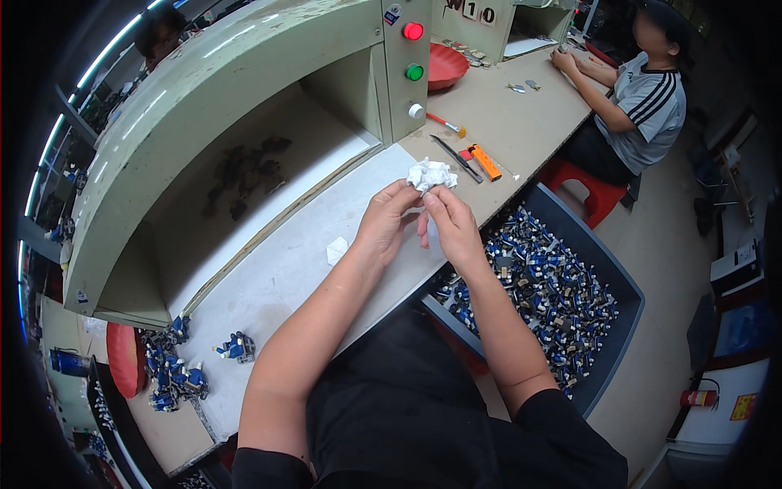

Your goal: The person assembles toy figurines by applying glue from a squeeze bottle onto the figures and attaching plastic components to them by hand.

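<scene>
The left hand (384, 218) and right hand (456, 224) pinch a crumpled white tissue (431, 174) between them — it sits just beyond their fingertips, over the counter (525, 122), about equally near each — a wad with no clear long axis.

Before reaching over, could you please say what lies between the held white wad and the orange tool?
In the head view, a slim dark tool lies there, with a small red piece beside it.
</scene>
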`<state>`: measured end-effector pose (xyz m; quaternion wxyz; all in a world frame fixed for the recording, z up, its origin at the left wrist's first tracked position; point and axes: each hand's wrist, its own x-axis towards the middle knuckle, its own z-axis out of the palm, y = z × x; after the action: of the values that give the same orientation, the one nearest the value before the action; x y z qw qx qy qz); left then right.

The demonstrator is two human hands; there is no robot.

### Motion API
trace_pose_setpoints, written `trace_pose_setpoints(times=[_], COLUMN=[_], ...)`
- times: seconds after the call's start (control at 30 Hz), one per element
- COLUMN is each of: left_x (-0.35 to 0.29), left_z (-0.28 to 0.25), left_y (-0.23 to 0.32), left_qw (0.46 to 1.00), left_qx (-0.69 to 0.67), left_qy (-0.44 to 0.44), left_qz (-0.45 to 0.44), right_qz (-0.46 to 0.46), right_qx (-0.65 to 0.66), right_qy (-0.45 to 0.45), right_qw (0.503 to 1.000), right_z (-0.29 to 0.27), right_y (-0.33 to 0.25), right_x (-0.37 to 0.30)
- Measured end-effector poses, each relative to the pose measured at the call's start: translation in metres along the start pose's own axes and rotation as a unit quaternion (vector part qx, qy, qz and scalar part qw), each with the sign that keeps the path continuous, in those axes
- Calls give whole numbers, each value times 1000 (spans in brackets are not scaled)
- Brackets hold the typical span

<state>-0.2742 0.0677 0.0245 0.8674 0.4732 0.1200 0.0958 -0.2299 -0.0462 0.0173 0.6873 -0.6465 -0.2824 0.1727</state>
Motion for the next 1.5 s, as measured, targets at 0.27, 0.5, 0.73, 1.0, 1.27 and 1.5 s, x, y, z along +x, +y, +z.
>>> trace_pose_setpoints(times=[0.27, 0.5, 0.73, 1.0, 1.27, 1.5], left_x=[24, 67, 114, 37, 11, 9], left_z=[8, 0, -5, 10, 0, 6], left_y=[-11, 49, 14, 4, -2, -6], left_qw=[992, 975, 842, 987, 986, 987], left_qx=[-52, 53, 435, 145, -16, -38], left_qy=[65, 139, 130, -36, -138, -141], left_qz=[93, 163, 292, -52, -98, -72], right_qz=[62, 84, 64, 13, 55, 80], right_qx=[134, 165, 169, 261, 275, 385], right_qy=[9, -26, -31, 7, -40, -68], right_qw=[989, 982, 983, 965, 959, 917], right_z=[-4, -11, -12, -24, -19, -17], right_y=[4, 19, 17, 9, 10, 10], right_x=[-1, -28, -31, -15, -12, -13])
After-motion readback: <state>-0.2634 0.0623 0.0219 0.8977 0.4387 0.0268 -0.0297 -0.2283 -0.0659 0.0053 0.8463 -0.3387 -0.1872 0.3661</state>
